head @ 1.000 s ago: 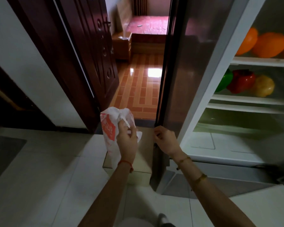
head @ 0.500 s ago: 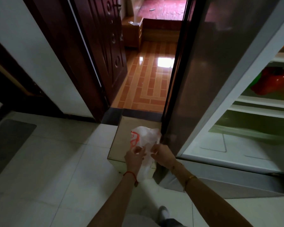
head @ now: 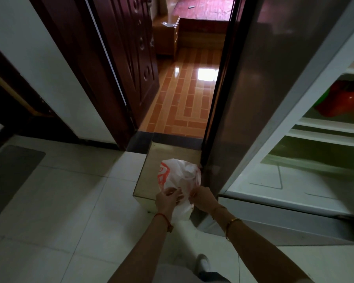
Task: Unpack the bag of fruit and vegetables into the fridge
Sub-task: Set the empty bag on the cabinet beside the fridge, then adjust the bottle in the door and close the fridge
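Observation:
A white plastic bag (head: 177, 176) with orange print sits low over a small wooden stool (head: 164, 160) beside the fridge. My left hand (head: 167, 198) pinches the bag's near left edge and my right hand (head: 201, 198) pinches its near right edge. The fridge (head: 307, 180) stands open on the right, its dark door (head: 260, 82) swung out toward the doorway. A red pepper (head: 343, 101) lies on a fridge shelf with something green just left of it. I cannot see inside the bag.
A dark wooden room door (head: 129, 58) stands open on the left of a doorway onto an orange tiled floor (head: 184, 99). A grey mat (head: 10, 172) lies at the left on the white floor tiles. My shoe (head: 203, 263) shows at the bottom.
The bag has come down from chest height to the stool. My right hand left the fridge door edge and took hold of the bag. My view tilted down.

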The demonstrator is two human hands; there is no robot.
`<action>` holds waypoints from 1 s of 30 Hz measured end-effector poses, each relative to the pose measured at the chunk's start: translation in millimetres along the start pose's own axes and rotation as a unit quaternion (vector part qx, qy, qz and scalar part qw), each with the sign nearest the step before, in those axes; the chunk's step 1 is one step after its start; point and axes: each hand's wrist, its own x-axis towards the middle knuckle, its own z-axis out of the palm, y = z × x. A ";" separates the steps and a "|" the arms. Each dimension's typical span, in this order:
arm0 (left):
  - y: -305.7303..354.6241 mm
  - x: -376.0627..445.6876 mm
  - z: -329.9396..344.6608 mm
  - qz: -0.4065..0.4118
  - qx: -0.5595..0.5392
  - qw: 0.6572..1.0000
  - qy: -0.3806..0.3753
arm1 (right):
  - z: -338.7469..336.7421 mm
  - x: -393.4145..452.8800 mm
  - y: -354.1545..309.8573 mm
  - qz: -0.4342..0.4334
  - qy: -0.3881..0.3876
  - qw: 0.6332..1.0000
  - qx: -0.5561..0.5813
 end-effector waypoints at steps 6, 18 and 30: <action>36.3 12.1 9.3 0.102 0.100 0.990 -0.014 | -21.5 23.9 2.3 0.021 0.116 0.989 0.088; 45.3 25.1 23.7 0.209 0.197 0.956 -0.065 | -34.6 18.0 5.7 0.092 0.170 0.971 0.142; 24.9 12.4 17.4 0.210 0.255 0.944 -0.006 | -35.5 3.9 19.5 0.111 0.151 0.982 0.032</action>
